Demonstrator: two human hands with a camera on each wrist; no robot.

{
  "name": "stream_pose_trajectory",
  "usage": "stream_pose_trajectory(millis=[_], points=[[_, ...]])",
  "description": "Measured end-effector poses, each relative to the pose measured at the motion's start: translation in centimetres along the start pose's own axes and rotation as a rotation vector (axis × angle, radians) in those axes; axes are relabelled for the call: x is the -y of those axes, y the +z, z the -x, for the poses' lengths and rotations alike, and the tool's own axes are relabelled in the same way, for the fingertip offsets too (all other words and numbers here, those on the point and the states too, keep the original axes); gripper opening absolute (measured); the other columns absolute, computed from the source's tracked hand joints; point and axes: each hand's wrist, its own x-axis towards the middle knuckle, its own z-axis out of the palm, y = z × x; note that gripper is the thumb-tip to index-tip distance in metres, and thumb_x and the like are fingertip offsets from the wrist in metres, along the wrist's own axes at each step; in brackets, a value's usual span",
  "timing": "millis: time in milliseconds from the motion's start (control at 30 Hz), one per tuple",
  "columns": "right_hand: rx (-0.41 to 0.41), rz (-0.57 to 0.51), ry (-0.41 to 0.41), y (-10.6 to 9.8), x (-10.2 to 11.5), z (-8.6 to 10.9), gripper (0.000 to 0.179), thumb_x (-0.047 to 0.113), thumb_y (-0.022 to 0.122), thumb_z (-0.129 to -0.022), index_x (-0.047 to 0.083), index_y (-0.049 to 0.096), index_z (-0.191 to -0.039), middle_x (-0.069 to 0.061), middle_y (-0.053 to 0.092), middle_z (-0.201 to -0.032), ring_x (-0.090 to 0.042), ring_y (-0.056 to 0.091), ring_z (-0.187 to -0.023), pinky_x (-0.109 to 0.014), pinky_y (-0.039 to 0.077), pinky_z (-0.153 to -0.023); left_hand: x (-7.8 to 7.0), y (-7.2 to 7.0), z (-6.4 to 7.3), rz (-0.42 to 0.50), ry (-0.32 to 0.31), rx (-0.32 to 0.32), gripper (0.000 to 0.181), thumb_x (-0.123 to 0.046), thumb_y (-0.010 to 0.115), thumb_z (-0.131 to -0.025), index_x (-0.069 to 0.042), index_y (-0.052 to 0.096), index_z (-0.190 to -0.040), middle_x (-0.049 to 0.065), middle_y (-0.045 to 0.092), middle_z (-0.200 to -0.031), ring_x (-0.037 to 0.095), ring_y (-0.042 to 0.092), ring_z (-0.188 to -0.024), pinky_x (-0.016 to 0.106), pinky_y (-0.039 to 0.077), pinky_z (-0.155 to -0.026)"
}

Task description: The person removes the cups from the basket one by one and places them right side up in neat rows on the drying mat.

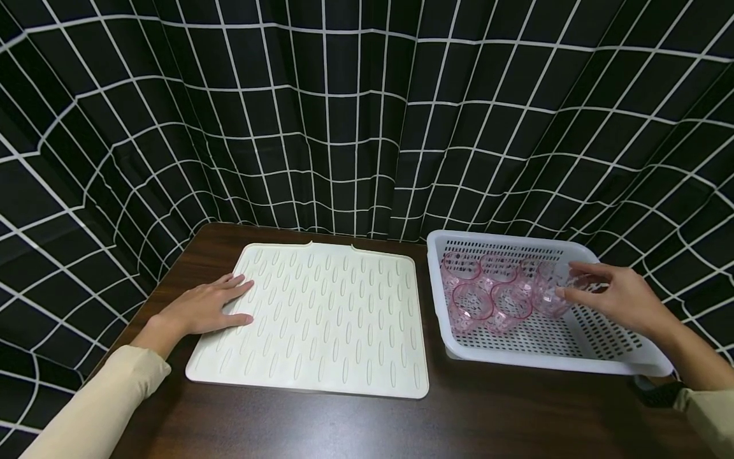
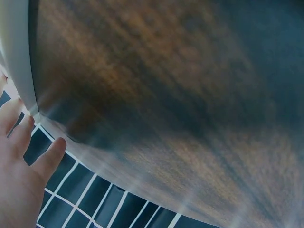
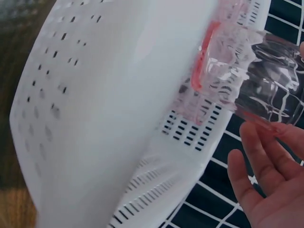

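Note:
In the head view, my right hand [image 1: 625,296] reaches over the right part of a white perforated plastic basket [image 1: 608,364] and holds a clear, pink-tinted glass [image 1: 552,293] between thumb and fingers. The right wrist view shows this glass [image 3: 270,78] tilted, its textured clear wall by the fingers of the right hand [image 3: 275,180]. Other pink-rimmed glasses [image 1: 473,302] stand grouped in the left half of the basket. At the left, my left hand [image 1: 201,309] rests flat, fingers outstretched, on the left edge of a white drying mat [image 1: 321,319] with raised oval ridges.
Both the mat and the basket lie on a dark brown wooden table [image 1: 344,421], the basket to the mat's right. Behind and around the table hangs a black curtain [image 1: 355,127] with a white grid. Brown wood fills most of the left wrist view.

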Motion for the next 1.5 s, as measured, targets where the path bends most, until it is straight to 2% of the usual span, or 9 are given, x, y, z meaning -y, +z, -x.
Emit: stream_pose_trajectory(millis=[267, 400, 567, 633, 700, 800, 833, 1267, 1500], points=[[-0.056, -0.011, -0.011, -0.7, 1.1, -0.4, 0.069, 0.032, 0.077, -0.089, -0.012, 0.051, -0.136, -0.031, 0.06, -0.114, -0.047, 0.056, -0.102, -0.019, 0.047, -0.064, -0.1, -0.1, -0.1, -0.002, 0.007, -0.002, 0.092, -0.075, 0.054, -0.085, -0.011, 0.044, -0.151, 0.022, 0.036, -0.156, 0.047, 0.031, -0.142, 0.071, 0.032, -0.103], [-0.057, -0.023, -0.016, -0.7, 1.9, -0.9, 0.072, 0.032, 0.077, -0.089, -0.012, 0.049, -0.139, -0.032, 0.06, -0.115, -0.046, 0.059, -0.1, -0.011, 0.043, -0.062, -0.2, -0.2, -0.1, -0.002, 0.004, 0.0, 0.093, -0.075, 0.054, -0.085, -0.011, 0.044, -0.151, 0.022, 0.036, -0.156, 0.048, 0.031, -0.142, 0.071, 0.032, -0.103], [-0.056, -0.039, -0.073, -0.6, 3.5, -1.4, 0.07, 0.028, 0.077, -0.089, -0.011, 0.048, -0.139, -0.032, 0.06, -0.117, -0.046, 0.06, -0.101, -0.005, 0.041, -0.066, -0.2, -0.2, -0.1, 0.003, 0.003, 0.004, 0.092, -0.075, 0.054, -0.085, -0.012, 0.044, -0.151, 0.021, 0.036, -0.156, 0.047, 0.031, -0.142, 0.07, 0.032, -0.103], [-0.048, -0.036, -0.087, -0.5, 4.2, -1.6, 0.07, 0.028, 0.077, -0.089, -0.01, 0.048, -0.14, -0.033, 0.059, -0.121, -0.047, 0.06, -0.104, -0.016, 0.051, -0.074, -0.2, -0.2, -0.1, 0.004, 0.004, 0.005, 0.092, -0.075, 0.054, -0.085, -0.012, 0.044, -0.151, 0.021, 0.037, -0.156, 0.047, 0.031, -0.142, 0.07, 0.032, -0.103], [-0.035, -0.041, -0.097, -0.3, 5.1, -1.8, 0.071, 0.029, 0.077, -0.089, -0.009, 0.047, -0.141, -0.032, 0.058, -0.125, -0.047, 0.058, -0.108, -0.035, 0.055, -0.084, -0.1, -0.2, 0.0, 0.005, 0.006, 0.005, 0.092, -0.075, 0.054, -0.085, -0.012, 0.044, -0.151, 0.021, 0.037, -0.156, 0.047, 0.031, -0.143, 0.07, 0.032, -0.103], [-0.027, -0.044, -0.119, 0.0, 6.6, -1.9, 0.071, 0.029, 0.077, -0.089, -0.008, 0.047, -0.142, -0.032, 0.055, -0.132, -0.048, 0.057, -0.113, -0.062, 0.044, -0.09, -0.1, -0.2, -0.1, 0.003, 0.008, 0.003, 0.092, -0.075, 0.054, -0.085, -0.013, 0.044, -0.151, 0.021, 0.037, -0.156, 0.047, 0.031, -0.143, 0.07, 0.032, -0.103], [-0.025, -0.053, -0.131, 0.1, 7.0, -1.9, 0.07, 0.028, 0.077, -0.089, -0.007, 0.048, -0.142, -0.032, 0.054, -0.133, -0.048, 0.056, -0.113, -0.064, 0.043, -0.091, -0.1, -0.2, -0.1, 0.003, 0.01, 0.002, 0.092, -0.075, 0.054, -0.085, -0.012, 0.044, -0.151, 0.021, 0.037, -0.156, 0.047, 0.031, -0.143, 0.07, 0.032, -0.103], [-0.042, -0.135, -0.267, 2.3, 12.5, -2.4, 0.07, 0.028, 0.082, -0.084, 0.002, 0.053, -0.142, -0.022, 0.057, -0.137, -0.04, 0.059, -0.116, -0.061, 0.048, -0.092, 0.3, 0.2, 0.1, -0.008, 0.024, -0.021, 0.091, -0.075, 0.052, -0.087, -0.011, 0.044, -0.151, 0.022, 0.038, -0.155, 0.047, 0.032, -0.142, 0.071, 0.031, -0.103], [-0.031, -0.133, -0.376, 4.0, 14.7, -2.8, 0.066, 0.028, 0.082, -0.083, 0.001, 0.057, -0.137, -0.019, 0.059, -0.136, -0.038, 0.06, -0.117, -0.057, 0.05, -0.093, 0.3, 0.3, 0.1, -0.019, 0.026, -0.024, 0.092, -0.076, 0.048, -0.088, -0.01, 0.044, -0.151, 0.022, 0.038, -0.154, 0.047, 0.032, -0.142, 0.07, 0.03, -0.105]])
